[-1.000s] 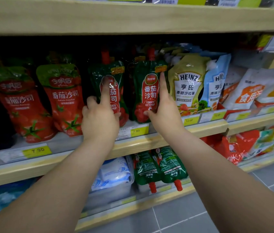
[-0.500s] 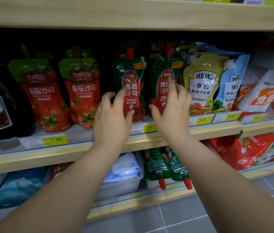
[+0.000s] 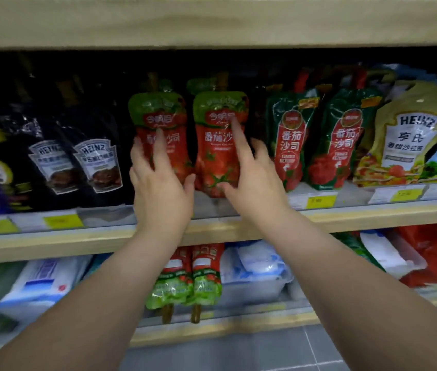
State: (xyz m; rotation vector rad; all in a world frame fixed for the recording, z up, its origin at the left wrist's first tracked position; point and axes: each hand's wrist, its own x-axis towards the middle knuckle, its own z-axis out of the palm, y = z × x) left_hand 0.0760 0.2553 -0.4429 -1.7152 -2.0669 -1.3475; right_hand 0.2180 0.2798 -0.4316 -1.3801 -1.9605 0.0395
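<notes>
Two red tomato sauce pouches with green tops stand side by side on the middle shelf (image 3: 238, 231). My left hand (image 3: 158, 183) lies with straight fingers on the front of the left pouch (image 3: 155, 113). My right hand (image 3: 252, 178) touches the right pouch (image 3: 214, 156), its forefinger stretched up to the label and its thumb at the pouch's lower part. Neither pouch is lifted.
Two green ketchup pouches (image 3: 292, 140) (image 3: 346, 137) and a Heinz salad dressing pouch (image 3: 410, 140) stand to the right. Dark Heinz pouches (image 3: 96, 162) stand to the left. Yellow price tags (image 3: 319, 200) line the shelf edge. A lower shelf holds more pouches (image 3: 182, 277) and white bags (image 3: 254, 266).
Both hands have left the two green ketchup pouches and moved left onto the two red tomato sauce pouches. The view has shifted left too.
</notes>
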